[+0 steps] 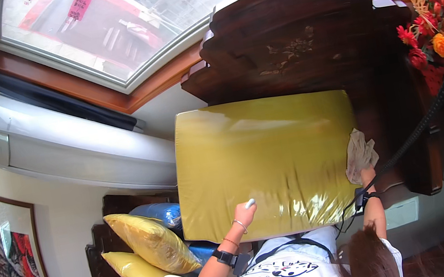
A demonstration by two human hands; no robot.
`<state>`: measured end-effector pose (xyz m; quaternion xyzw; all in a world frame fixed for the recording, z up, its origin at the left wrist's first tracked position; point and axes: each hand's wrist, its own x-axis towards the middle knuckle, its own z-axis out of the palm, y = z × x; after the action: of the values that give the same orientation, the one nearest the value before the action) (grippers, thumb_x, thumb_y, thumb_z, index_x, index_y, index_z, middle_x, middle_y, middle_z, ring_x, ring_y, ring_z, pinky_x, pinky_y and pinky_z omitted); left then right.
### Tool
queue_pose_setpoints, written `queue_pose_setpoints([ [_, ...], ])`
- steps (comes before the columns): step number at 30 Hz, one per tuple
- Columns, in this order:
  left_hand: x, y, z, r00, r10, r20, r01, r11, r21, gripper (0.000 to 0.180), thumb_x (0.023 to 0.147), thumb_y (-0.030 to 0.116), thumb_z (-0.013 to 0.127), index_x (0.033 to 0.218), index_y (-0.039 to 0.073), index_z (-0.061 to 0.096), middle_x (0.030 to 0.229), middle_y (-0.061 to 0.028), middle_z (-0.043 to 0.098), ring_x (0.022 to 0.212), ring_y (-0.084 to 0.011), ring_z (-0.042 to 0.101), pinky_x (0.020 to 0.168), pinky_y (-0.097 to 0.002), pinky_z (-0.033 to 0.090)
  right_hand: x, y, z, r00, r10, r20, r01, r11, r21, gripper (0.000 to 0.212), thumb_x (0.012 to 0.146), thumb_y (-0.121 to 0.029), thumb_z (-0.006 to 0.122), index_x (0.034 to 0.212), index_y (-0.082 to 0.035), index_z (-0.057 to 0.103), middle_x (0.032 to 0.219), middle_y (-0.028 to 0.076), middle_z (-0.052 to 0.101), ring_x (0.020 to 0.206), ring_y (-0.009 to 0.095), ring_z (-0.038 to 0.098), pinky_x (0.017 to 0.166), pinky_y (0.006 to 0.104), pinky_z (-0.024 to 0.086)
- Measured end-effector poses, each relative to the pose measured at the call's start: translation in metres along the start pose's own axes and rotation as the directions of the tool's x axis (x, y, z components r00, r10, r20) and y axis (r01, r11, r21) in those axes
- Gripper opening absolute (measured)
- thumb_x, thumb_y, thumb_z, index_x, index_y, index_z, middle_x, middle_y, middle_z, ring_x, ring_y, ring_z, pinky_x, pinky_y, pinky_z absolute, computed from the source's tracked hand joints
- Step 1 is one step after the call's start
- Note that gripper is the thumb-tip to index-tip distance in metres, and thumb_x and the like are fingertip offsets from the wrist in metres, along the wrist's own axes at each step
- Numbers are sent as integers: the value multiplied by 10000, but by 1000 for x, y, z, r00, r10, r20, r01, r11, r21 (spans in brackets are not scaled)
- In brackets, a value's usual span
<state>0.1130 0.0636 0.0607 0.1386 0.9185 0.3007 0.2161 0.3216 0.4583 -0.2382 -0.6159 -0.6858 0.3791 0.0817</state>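
Note:
A large, glossy yellow seat cushion [263, 155] spreads out in front of me. My left hand [243, 213] is closed in a fist over its near part, and a small whitish end [250, 203] sticks out at the top of the fist; what it belongs to is hidden. At the cushion's right edge, my right hand [368, 174] is closed on a crumpled, pale beige cloth [359, 151]. That cloth hangs against the edge, partly over the yellow cover. Bracelets and a black band circle my left wrist.
Behind the cushion rises a dark carved wooden backrest [293, 37]. Red and orange flowers [435, 35] stand at the right, with a black cable [421, 121] running past. Yellow pillows [148, 240] and a blue pillow [159, 215] lie left, below a white air conditioner [67, 136].

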Motion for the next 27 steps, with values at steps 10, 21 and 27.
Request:
queue_pose_setpoints([
  [10, 12, -51, -8, 934, -298, 197, 358, 788, -502, 347, 867, 339, 596, 1058, 53, 554, 960, -39, 607, 811, -140, 583, 660, -281, 490, 15, -68, 31, 898, 33, 439, -61, 997, 50, 676, 879, -261, 525, 1415, -20, 192, 1449, 195, 229, 1319, 355, 248, 1048, 400, 283],
  [21, 57, -90, -36, 946, -22, 324, 273, 595, -756, 522, 846, 198, 629, 1296, 68, 399, 915, -26, 592, 695, -70, 480, 624, -226, 399, -97, -222, 98, 742, -73, 666, 103, 995, -5, 710, 827, -388, 560, 1386, -41, 296, 1383, 206, 366, 1284, 312, 346, 1045, 362, 281],
  [27, 91, -113, -56, 938, 100, 332, 282, 335, -899, 723, 847, 151, 619, 1402, 67, 164, 940, -97, 617, 814, -146, 607, 726, -286, 478, -184, -374, 136, 454, -633, 627, 577, 745, 335, 669, 838, -404, 565, 1354, -31, 357, 1366, 175, 403, 1261, 285, 392, 1032, 338, 303],
])
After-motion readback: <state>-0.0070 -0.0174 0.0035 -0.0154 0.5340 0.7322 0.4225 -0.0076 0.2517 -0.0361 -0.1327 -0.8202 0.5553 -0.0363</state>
